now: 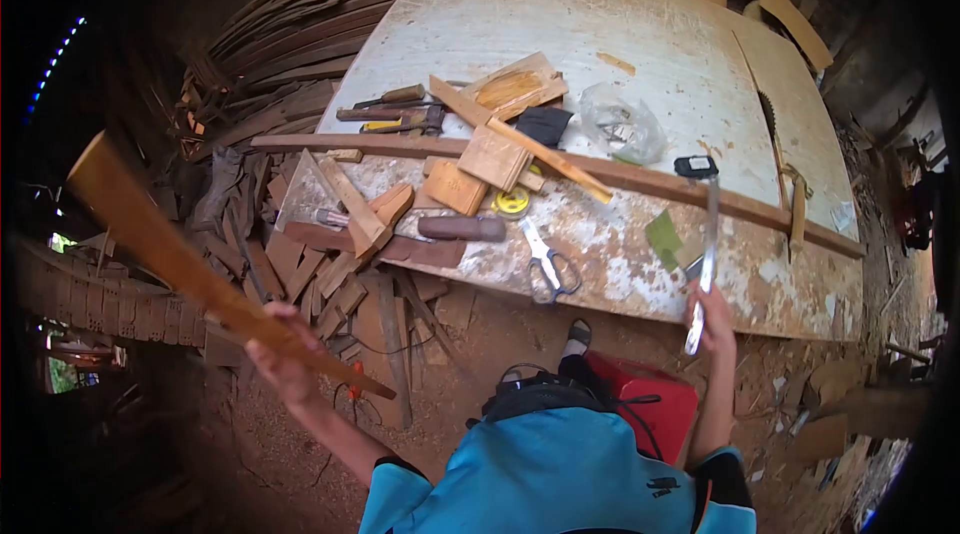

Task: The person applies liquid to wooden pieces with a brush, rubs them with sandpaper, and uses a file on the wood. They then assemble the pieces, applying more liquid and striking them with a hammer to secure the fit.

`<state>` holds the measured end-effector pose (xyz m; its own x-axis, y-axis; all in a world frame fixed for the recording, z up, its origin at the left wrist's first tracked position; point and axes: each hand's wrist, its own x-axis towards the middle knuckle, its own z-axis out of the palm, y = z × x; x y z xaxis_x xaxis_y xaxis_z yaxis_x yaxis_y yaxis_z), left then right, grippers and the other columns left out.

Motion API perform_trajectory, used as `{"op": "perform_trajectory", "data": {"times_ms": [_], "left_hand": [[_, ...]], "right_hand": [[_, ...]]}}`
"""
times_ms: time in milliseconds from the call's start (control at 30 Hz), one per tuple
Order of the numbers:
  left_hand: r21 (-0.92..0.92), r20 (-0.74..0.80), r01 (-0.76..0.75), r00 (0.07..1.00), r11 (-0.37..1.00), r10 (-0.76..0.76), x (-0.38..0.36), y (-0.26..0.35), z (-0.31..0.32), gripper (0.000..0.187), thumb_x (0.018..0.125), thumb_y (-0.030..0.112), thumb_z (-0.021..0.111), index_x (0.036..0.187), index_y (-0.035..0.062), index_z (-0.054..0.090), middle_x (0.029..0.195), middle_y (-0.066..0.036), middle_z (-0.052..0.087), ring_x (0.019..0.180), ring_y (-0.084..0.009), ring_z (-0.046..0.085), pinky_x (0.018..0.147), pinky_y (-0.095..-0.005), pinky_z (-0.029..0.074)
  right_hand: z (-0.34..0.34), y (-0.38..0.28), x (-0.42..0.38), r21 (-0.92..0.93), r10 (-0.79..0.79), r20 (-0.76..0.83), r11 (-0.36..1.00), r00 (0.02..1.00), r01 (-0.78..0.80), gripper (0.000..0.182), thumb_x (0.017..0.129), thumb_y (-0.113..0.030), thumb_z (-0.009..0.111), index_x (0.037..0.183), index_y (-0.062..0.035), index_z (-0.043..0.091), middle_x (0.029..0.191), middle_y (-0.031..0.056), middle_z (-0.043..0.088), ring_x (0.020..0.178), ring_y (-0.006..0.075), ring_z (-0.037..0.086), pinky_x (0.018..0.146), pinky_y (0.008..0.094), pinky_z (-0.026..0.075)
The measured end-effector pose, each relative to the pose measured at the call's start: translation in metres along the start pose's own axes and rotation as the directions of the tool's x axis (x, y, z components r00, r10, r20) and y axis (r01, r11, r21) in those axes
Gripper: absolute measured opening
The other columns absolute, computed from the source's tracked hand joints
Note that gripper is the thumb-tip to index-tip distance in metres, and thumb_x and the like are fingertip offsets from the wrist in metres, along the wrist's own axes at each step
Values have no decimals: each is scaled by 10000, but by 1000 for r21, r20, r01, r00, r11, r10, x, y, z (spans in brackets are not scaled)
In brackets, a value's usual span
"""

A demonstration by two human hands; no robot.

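A long, tapering piece of brown wood is held in my left hand, its wide end raised at the left and its narrow end low, off the table's front edge. My right hand is closed around a shiny metal bar at the table's front edge. The bar's far end reaches a black block. Just left of my right hand lies a green piece. Scissors and a yellow tape measure lie farther left on the worn table.
A long wooden strip crosses the table, with wood blocks, a plastic bag and a hammer around it. Scrap wood is piled at the left. A red stool stands below the table edge.
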<state>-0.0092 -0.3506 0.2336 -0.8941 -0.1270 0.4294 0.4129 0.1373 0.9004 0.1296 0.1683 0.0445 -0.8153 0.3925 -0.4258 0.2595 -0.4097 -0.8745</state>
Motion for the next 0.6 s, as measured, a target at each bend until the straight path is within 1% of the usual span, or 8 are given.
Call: {"op": "perform_trajectory", "data": {"times_ms": [33, 167, 200, 233, 300, 400, 533, 600], "left_hand": [[59, 35, 7, 999, 998, -9, -2, -3, -6, 745, 786, 742, 343, 938, 35, 522, 492, -3, 431, 414, -74, 425, 387, -198, 340], [-18, 187, 172, 968, 985, -166, -12, -37, -36, 791, 762, 759, 354, 961, 13, 525, 519, -9, 457, 438, -77, 458, 399, -203, 367], [-23, 209, 229, 953, 973, -219, -14, -41, -37, 793, 759, 762, 357, 954, 11, 525, 523, -9, 457, 439, -78, 459, 400, -205, 369], [-34, 236, 281, 935, 959, -265, -17, -45, -37, 796, 755, 764, 360, 947, 9, 525, 527, -8, 456, 440, -80, 460, 400, -207, 371], [-5, 294, 309, 910, 951, -294, -21, -59, -36, 800, 758, 759, 358, 974, 5, 516, 542, -13, 456, 442, -81, 463, 402, -206, 374], [-34, 395, 381, 855, 924, -337, -37, -62, -27, 807, 747, 755, 382, 1040, 11, 489, 552, -18, 458, 445, -80, 464, 398, -201, 377], [-117, 470, 456, 808, 882, -356, -68, -58, -10, 760, 755, 719, 427, 1094, 39, 453, 567, -11, 442, 437, -82, 454, 395, -196, 382], [-79, 475, 471, 793, 878, -383, -86, -67, -2, 744, 767, 711, 419, 1088, 41, 455, 568, -10, 438, 434, -84, 452, 392, -197, 380]], "right_hand": [[16, 16, -30, -21, 64, -1, 998, 998, -64, 173, 909, -225, 512, 986, -76, 470, 579, 15, 475, 420, 105, 452, 357, 233, 370], [45, 28, -101, -83, 8, 13, 997, 1000, -7, 133, 915, -187, 509, 969, -66, 500, 588, 8, 473, 433, 70, 437, 357, 192, 340], [50, 24, -114, -161, -53, -14, 986, 999, 50, 113, 907, -163, 524, 953, -60, 510, 592, 0, 474, 428, 58, 426, 352, 184, 328], [57, 19, -128, -167, -48, -58, 985, 997, 38, 108, 896, -145, 543, 954, -61, 510, 592, -8, 472, 404, 56, 412, 334, 186, 310], [63, 14, -156, -142, 14, -49, 990, 999, -21, 109, 883, -135, 564, 947, -65, 510, 584, -16, 466, 382, 52, 406, 311, 193, 290], [59, 36, -184, -219, 78, -143, 970, 987, -108, 104, 876, -120, 570, 939, -65, 508, 570, -19, 457, 367, 50, 407, 295, 197, 278], [59, 91, -220, -134, 113, -241, 980, 964, -149, 112, 872, -127, 576, 933, -65, 506, 571, -20, 452, 369, 53, 416, 299, 201, 290], [68, 108, -245, -57, 127, -271, 987, 954, -148, 122, 876, -150, 574, 931, -67, 504, 566, -23, 445, 387, 56, 427, 315, 202, 310]]}}
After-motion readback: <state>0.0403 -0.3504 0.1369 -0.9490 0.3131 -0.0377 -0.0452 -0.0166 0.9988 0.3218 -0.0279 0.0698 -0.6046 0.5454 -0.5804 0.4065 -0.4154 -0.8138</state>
